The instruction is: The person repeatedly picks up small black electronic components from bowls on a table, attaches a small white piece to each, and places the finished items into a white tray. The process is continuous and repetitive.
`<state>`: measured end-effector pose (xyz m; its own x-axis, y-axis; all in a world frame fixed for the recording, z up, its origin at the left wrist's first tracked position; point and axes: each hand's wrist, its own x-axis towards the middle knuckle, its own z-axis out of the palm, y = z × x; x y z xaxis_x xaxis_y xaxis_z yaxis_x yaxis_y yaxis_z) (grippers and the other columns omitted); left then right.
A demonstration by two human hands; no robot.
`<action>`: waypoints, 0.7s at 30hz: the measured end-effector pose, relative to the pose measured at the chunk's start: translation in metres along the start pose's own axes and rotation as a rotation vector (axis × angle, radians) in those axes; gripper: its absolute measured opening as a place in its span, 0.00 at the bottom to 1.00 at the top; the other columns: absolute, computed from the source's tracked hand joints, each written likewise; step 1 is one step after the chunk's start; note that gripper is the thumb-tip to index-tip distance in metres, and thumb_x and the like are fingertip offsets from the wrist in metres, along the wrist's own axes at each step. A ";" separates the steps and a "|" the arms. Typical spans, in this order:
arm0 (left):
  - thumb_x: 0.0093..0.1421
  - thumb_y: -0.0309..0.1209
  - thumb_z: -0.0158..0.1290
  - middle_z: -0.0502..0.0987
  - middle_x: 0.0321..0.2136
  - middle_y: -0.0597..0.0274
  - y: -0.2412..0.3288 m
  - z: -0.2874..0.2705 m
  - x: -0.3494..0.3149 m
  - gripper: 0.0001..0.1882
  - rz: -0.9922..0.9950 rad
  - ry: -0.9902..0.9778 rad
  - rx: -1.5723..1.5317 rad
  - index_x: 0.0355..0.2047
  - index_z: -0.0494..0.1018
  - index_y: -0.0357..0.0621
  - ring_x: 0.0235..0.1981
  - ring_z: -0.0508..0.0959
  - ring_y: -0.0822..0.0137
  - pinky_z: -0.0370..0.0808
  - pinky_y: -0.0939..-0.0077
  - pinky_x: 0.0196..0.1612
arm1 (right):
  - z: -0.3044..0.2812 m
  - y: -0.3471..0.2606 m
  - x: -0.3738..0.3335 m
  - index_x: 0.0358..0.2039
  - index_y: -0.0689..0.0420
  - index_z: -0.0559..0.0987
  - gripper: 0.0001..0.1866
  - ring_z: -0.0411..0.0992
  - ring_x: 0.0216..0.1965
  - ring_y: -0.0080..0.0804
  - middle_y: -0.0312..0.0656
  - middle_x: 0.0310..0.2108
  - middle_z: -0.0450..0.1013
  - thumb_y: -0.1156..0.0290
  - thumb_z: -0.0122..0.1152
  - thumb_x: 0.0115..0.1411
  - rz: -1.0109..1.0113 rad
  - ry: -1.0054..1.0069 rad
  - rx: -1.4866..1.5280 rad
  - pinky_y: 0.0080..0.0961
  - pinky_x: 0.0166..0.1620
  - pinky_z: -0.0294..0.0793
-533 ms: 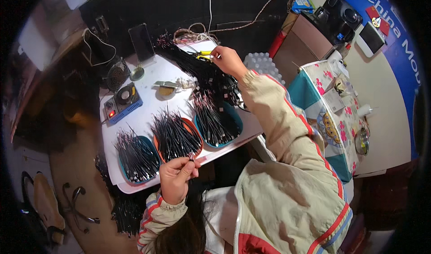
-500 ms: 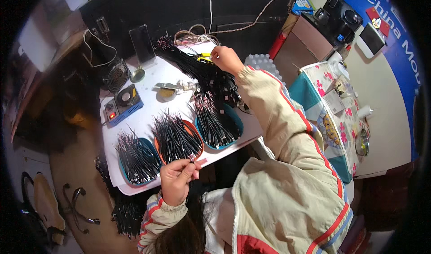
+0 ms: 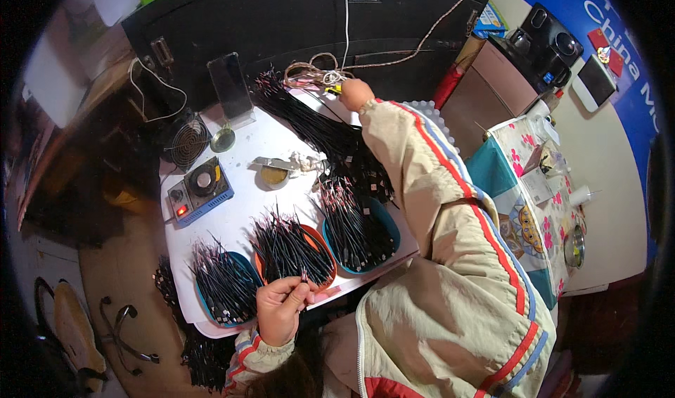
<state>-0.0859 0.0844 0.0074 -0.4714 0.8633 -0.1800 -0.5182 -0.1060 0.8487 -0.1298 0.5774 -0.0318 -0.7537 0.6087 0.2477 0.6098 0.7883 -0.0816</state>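
Note:
Near the front edge of the table, my left hand (image 3: 279, 312) is closed in a pinch on the end of a thin black cable (image 3: 304, 276). Most of that cable is hidden by the hand. At the back of the table, my right hand (image 3: 357, 95) has its fingers curled around a yellow-handled hand tool (image 3: 336, 89), and only a bit of its handle shows. Beside this hand, a long bundle of black cables (image 3: 302, 120) lies across the table. Closer in stand a left blue bin (image 3: 202, 301), an orange bin (image 3: 328, 247) and a right blue bin (image 3: 394, 233), all filled with black cables.
Left on the white table (image 3: 242, 169) are a small blue device with a red light (image 3: 204, 190), a round fan (image 3: 188, 142), a phone on a stand (image 3: 230, 85) and a small tin (image 3: 273, 176). A cloth-covered table (image 3: 538, 187) stands right. More cables hang below the left edge.
My right hand has closed on the yellow-handled tool, its fingers now curled over the handle. The left hand keeps its pinch on the cable. The whole view has shifted slightly.

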 end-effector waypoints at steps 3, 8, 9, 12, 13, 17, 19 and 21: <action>0.61 0.24 0.55 0.77 0.23 0.57 0.002 -0.002 0.005 0.08 -0.024 0.033 0.005 0.33 0.76 0.27 0.22 0.72 0.75 0.66 0.84 0.26 | 0.017 -0.017 -0.004 0.30 0.61 0.82 0.14 0.77 0.37 0.51 0.52 0.33 0.78 0.62 0.67 0.50 -0.003 0.010 0.000 0.43 0.38 0.76; 0.61 0.25 0.55 0.76 0.22 0.58 0.002 -0.003 0.008 0.08 -0.037 0.061 0.019 0.33 0.77 0.28 0.20 0.69 0.75 0.64 0.84 0.25 | 0.011 -0.041 -0.015 0.34 0.58 0.83 0.12 0.78 0.40 0.44 0.49 0.37 0.78 0.66 0.61 0.52 0.200 -0.304 -0.118 0.40 0.38 0.78; 0.61 0.25 0.54 0.76 0.22 0.59 0.002 -0.003 0.008 0.08 -0.036 0.060 0.021 0.33 0.77 0.28 0.20 0.68 0.76 0.64 0.85 0.25 | 0.007 -0.043 -0.016 0.35 0.57 0.83 0.12 0.78 0.41 0.43 0.47 0.38 0.79 0.69 0.59 0.52 0.209 -0.331 -0.103 0.38 0.39 0.78; 0.62 0.24 0.53 0.77 0.23 0.59 0.004 -0.003 0.005 0.09 0.011 0.020 0.031 0.35 0.76 0.27 0.22 0.70 0.78 0.62 0.87 0.25 | -0.003 -0.043 -0.021 0.35 0.57 0.83 0.12 0.78 0.41 0.45 0.47 0.38 0.79 0.69 0.59 0.51 0.206 -0.322 -0.110 0.39 0.40 0.78; 0.62 0.24 0.53 0.77 0.23 0.59 0.004 -0.002 0.002 0.09 0.006 0.030 0.021 0.35 0.76 0.27 0.22 0.69 0.78 0.62 0.87 0.25 | -0.006 -0.042 -0.023 0.35 0.57 0.83 0.12 0.78 0.41 0.47 0.49 0.39 0.79 0.70 0.59 0.50 0.192 -0.304 -0.072 0.39 0.41 0.78; 0.63 0.24 0.53 0.76 0.23 0.60 0.005 0.001 -0.010 0.09 0.057 0.064 0.005 0.34 0.76 0.27 0.21 0.68 0.78 0.63 0.86 0.26 | -0.027 -0.046 -0.035 0.35 0.62 0.81 0.13 0.78 0.39 0.49 0.51 0.37 0.79 0.70 0.59 0.49 0.268 -0.085 0.038 0.39 0.41 0.78; 0.64 0.26 0.52 0.76 0.24 0.60 0.007 0.003 -0.015 0.09 0.085 0.097 -0.043 0.34 0.75 0.28 0.22 0.68 0.77 0.64 0.85 0.27 | -0.052 -0.051 -0.043 0.34 0.62 0.81 0.12 0.79 0.35 0.48 0.49 0.33 0.79 0.69 0.60 0.50 0.190 -0.027 0.152 0.38 0.40 0.78; 0.65 0.27 0.51 0.75 0.25 0.60 0.009 0.007 -0.020 0.09 0.127 0.103 -0.123 0.36 0.74 0.29 0.23 0.68 0.75 0.66 0.83 0.28 | -0.092 -0.059 -0.049 0.30 0.66 0.80 0.10 0.80 0.27 0.43 0.48 0.25 0.78 0.70 0.60 0.53 0.204 -0.080 0.421 0.34 0.34 0.79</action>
<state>-0.0754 0.0695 0.0221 -0.6059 0.7848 -0.1306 -0.5303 -0.2760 0.8016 -0.1070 0.4927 0.0497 -0.6552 0.7471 0.1123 0.6075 0.6094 -0.5095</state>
